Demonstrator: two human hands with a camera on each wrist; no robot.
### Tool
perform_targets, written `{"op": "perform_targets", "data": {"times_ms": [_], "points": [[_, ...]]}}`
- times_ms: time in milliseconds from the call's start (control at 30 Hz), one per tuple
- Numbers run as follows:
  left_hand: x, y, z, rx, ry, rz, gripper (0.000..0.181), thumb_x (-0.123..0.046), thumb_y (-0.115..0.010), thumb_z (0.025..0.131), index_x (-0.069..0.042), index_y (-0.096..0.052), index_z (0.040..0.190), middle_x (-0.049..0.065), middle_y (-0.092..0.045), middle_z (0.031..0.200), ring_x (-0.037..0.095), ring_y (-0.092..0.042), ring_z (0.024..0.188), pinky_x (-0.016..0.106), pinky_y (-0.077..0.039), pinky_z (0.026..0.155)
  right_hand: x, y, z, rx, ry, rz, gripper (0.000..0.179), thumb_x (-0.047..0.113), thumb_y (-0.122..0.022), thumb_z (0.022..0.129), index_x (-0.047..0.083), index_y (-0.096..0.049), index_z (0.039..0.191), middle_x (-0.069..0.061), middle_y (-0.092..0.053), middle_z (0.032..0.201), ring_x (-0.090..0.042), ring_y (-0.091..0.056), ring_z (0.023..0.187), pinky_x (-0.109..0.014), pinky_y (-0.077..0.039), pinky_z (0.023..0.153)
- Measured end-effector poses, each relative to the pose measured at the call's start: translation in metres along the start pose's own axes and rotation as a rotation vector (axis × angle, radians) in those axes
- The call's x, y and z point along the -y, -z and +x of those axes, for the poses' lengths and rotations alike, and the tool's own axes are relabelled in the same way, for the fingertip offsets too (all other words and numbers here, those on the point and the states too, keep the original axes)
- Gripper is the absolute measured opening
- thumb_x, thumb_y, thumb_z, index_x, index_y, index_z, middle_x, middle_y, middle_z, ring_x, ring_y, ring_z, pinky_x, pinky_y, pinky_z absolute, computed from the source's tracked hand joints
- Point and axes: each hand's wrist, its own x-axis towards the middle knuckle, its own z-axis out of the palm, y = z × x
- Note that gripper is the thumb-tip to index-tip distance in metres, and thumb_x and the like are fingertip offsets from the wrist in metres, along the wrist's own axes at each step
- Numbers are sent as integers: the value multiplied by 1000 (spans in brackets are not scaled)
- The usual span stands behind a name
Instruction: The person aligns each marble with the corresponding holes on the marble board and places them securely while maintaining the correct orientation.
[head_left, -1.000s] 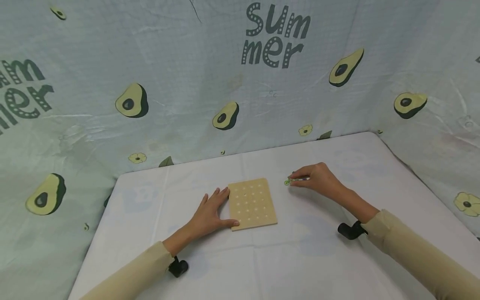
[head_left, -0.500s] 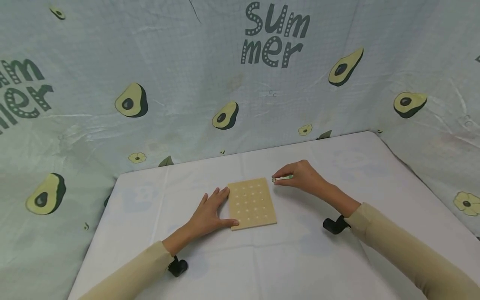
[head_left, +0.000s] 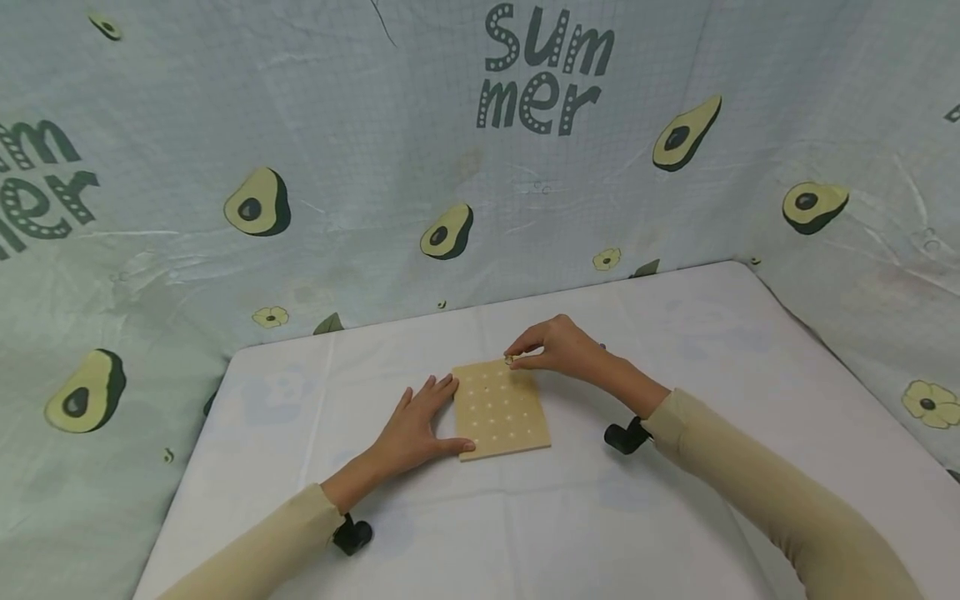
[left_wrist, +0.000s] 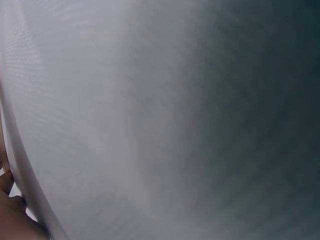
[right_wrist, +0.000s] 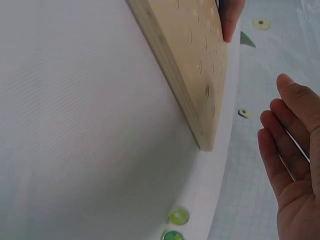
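Note:
A square wooden board [head_left: 501, 417] with rows of shallow round dimples lies flat on the white table. My left hand [head_left: 414, 429] rests along its left side, fingers spread and straight against the edge, thumb on the near left corner. Over the board's far right corner, my right hand [head_left: 566, 348] pinches a small glass marble [head_left: 509, 360] between thumb and fingertips. The right wrist view shows the right hand [right_wrist: 297, 145] beside the board [right_wrist: 192, 55], with the held marble hidden there. Only part of the left hand [left_wrist: 17, 215] enters the left wrist view.
Green glass marbles [right_wrist: 178, 216] lie on the table near the right hand; in the head view one marble [head_left: 602, 346] peeks out behind the right wrist. A cloth wall [head_left: 360, 250] printed with avocados rises behind the white table [head_left: 420, 533].
My right hand has moved left from the loose marbles to above the board's far right corner, carrying a marble. The left hand and board have stayed in place.

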Motion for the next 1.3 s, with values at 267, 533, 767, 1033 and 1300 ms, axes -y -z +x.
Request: {"op": "perform_targets", "data": {"times_ms": [267, 533, 767, 1033, 1300], "points": [[-1, 3, 0, 8, 10, 12, 113, -64, -78, 79, -8, -26, 162, 8, -27, 167, 29, -18, 156, 59, -8, 124, 8, -14, 27, 114, 19, -17, 19, 22, -80, 89, 11, -82, 105, 2, -79, 100, -9, -73, 91, -30, -61, 82], [-2, 2, 0, 18, 0, -6, 113, -65, -78, 79, -9, -25, 162, 7, -27, 167, 29, -17, 156, 59, -7, 124, 4, -30, 43, 185, 22, -10, 19, 23, -80, 90, 12, -82, 106, 4, -78, 101, -4, -72, 90, -26, -59, 83], [-1, 3, -1, 12, -2, -14, 112, -63, -78, 79, -9, -25, 162, 8, -28, 166, 30, -17, 156, 59, -6, 124, 3, -35, 56, 263, 20, -29, 19, 24, -79, 91, 13, -82, 107, 6, -78, 102, -1, -71, 89, -19, -56, 78], [0, 4, -2, 11, -6, -19, 113, -64, -78, 79, -9, -25, 162, 8, -28, 166, 30, -17, 156, 60, -7, 124, 6, -36, 72, 347, 15, -68, 18, 22, -77, 93, 14, -81, 109, 5, -78, 105, -2, -70, 92, -19, -56, 82], [1, 1, -1, 5, -4, -17, 113, -64, -78, 79, -10, -24, 162, 7, -27, 167, 29, -17, 156, 59, -6, 124, 9, -38, 78, 418, 21, -90, 20, 18, -77, 92, 11, -80, 110, 1, -77, 107, -9, -71, 99, -21, -55, 88]]}}
